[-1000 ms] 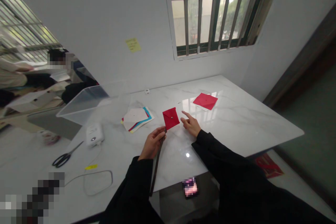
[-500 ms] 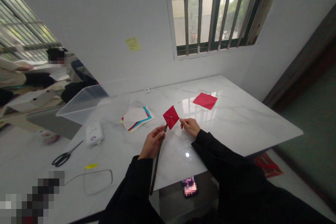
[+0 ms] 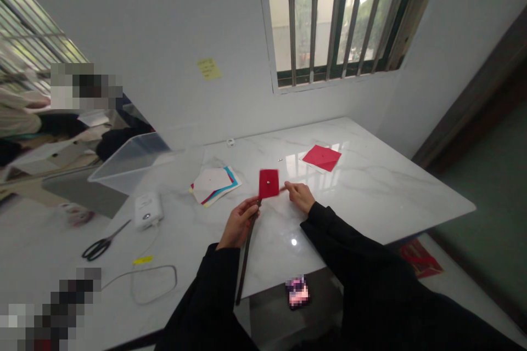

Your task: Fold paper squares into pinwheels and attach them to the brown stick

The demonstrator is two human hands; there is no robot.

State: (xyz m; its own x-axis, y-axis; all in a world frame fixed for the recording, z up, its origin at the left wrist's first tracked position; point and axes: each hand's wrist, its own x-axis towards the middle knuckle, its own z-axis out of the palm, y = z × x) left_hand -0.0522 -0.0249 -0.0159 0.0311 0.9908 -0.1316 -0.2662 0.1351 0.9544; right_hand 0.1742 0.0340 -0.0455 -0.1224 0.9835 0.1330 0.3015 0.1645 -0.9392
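My left hand (image 3: pixel 239 224) is closed around the upper part of a dark, thin stick that slants down past the table's near edge. Fixed to its top is a red paper pinwheel (image 3: pixel 264 190), folded, with a small silver pin at its centre; its edges look slightly blurred. To the right of the pinwheel is my right hand (image 3: pixel 301 197), holding nothing. Its index finger points at the pinwheel's edge, close to it, while the other fingers are curled. Whether the fingertip touches the paper I cannot tell.
On the white marbled table (image 3: pixel 395 192) lie a stack of coloured paper (image 3: pixel 212 182), red paper sheets (image 3: pixel 323 158), black scissors (image 3: pixel 96 249), a white device (image 3: pixel 148 211) with a cable and a clear plastic bin (image 3: pixel 123 162). People sit beyond at the left.
The pinwheel has turned on its pin, from a diamond to an upright square. My right index finger has stretched out towards it. My left hand has stayed in place.
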